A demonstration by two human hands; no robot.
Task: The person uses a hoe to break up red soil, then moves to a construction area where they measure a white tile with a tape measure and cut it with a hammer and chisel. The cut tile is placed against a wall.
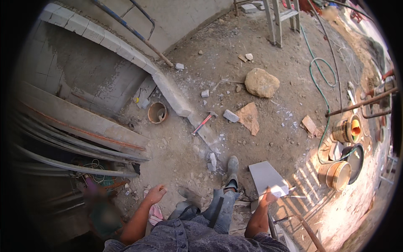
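My right hand [267, 195] grips the near edge of a flat grey tile [265, 175] and holds it out in front of me, low over the dirt ground. My left hand [155, 194] hangs free at my side with the fingers loosely curled and nothing in it. My legs in grey trousers and grey boots [231, 168] stand between the two hands. A hammer with a red handle [202, 124] lies on the ground ahead, beside a low block wall [170, 90].
A round bucket [157, 112] sits by the wall. A large stone [261, 82], broken tile pieces [249, 117] and rubble lie ahead. Buckets [337, 175] and a green hose [321, 80] are to the right. Long planks and pipes [79, 130] lie on the left. A ladder [280, 19] stands far ahead.
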